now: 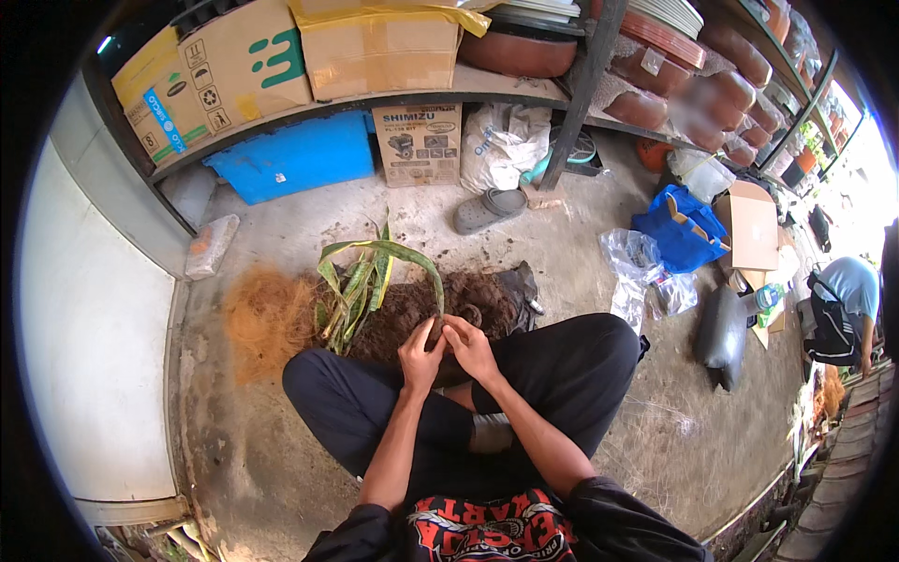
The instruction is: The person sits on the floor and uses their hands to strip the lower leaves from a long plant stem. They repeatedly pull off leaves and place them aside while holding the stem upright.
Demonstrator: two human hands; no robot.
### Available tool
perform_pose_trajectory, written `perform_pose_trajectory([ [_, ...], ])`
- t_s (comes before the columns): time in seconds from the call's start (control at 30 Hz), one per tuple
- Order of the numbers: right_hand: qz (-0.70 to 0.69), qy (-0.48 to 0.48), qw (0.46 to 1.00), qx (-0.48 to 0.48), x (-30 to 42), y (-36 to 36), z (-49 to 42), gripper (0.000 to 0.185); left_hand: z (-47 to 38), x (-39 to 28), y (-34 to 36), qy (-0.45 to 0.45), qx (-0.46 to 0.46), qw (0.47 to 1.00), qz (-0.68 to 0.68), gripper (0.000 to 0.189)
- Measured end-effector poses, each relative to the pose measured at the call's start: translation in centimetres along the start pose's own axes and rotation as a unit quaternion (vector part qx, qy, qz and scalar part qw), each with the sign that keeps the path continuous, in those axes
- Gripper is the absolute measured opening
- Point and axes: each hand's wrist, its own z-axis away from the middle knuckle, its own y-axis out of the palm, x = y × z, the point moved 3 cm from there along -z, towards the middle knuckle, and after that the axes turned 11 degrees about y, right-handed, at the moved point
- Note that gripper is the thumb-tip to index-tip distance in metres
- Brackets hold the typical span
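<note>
I sit cross-legged on a concrete floor with both hands together above my lap. My left hand and my right hand pinch the lower end of a long variegated snake plant leaf. From my fingers the leaf rises and arches over to the left. What lies between the fingertips is mostly hidden. Several more snake plant leaves stand in a bunch just beyond my left knee. Dark soil is heaped before my shins, partly on a black plastic sheet or bag. Left of it lies loose brown coconut fibre.
Beyond the soil lie a grey clog, a blue tub and a cardboard box, under a shelf. A blue bag and a dark plastic bundle are at right. Further right, a person bends down.
</note>
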Motion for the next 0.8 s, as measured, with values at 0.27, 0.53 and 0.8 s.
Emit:
perform_pose_trajectory([
  [0.27,-0.121,0.077,0.990,-0.005,0.6,1.0,1.5,0.039,0.0,-0.9,-0.3,0.013,0.002,1.000,-0.018,0.035],
  [0.53,-0.099,0.030,0.995,0.008,-0.4,0.4,0.9,0.037,-0.6,-1.8,0.0,0.064,-0.006,0.996,-0.055,0.036],
  [0.8,-0.148,0.023,0.988,0.029,2.0,-2.8,-1.3,0.033,-4.5,-2.9,0.2,0.043,0.150,0.987,0.022,0.052],
])
